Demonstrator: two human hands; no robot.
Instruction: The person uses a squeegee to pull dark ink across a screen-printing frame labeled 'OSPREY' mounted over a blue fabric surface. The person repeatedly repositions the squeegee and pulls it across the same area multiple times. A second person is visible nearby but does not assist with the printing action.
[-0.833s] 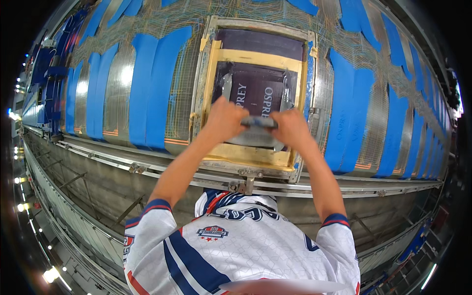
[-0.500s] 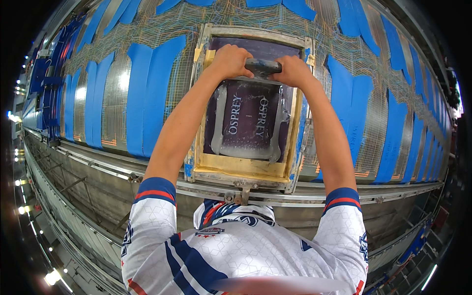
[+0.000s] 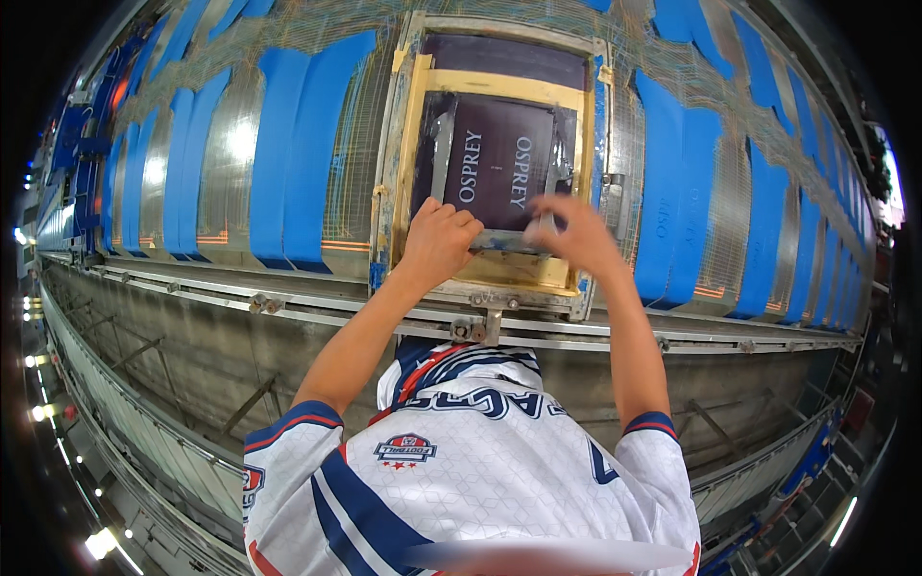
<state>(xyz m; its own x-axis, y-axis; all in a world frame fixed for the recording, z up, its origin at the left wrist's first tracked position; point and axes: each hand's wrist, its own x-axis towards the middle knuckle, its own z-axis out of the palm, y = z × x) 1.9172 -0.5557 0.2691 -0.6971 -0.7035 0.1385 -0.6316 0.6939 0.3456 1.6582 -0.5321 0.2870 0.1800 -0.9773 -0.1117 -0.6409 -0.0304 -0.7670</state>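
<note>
A screen-printing frame (image 3: pixel 603 125) with a dark purple mesh and yellow-taped inner edges lies in front of me. Light lettering shows in two columns on its mesh (image 3: pixel 497 144). Near the closest taped edge, a grey squeegee (image 3: pixel 504 240) lies across the mesh, partly covered by my hands. My left hand (image 3: pixel 440 240) is closed at the squeegee's left end. At its right end is my right hand (image 3: pixel 576 235), fingers curled but smeared by motion, so its grip is unclear. Streaks of grey ink run along both sides of the lettering.
Blue fabric pieces (image 3: pixel 312 144) lie in rows on a long, line-marked printing table (image 3: pixel 226 192), left and right of the frame. A metal rail (image 3: pixel 403 322) runs along the table's near edge, with a clamp bracket (image 3: pixel 493 326) joining the frame there. Blue machinery (image 3: pixel 91 144) stands far left.
Both hands have come from the frame's far end to its near end, bringing the squeegee toward me. Ink that was gathered near the close edge is no longer seen there.
</note>
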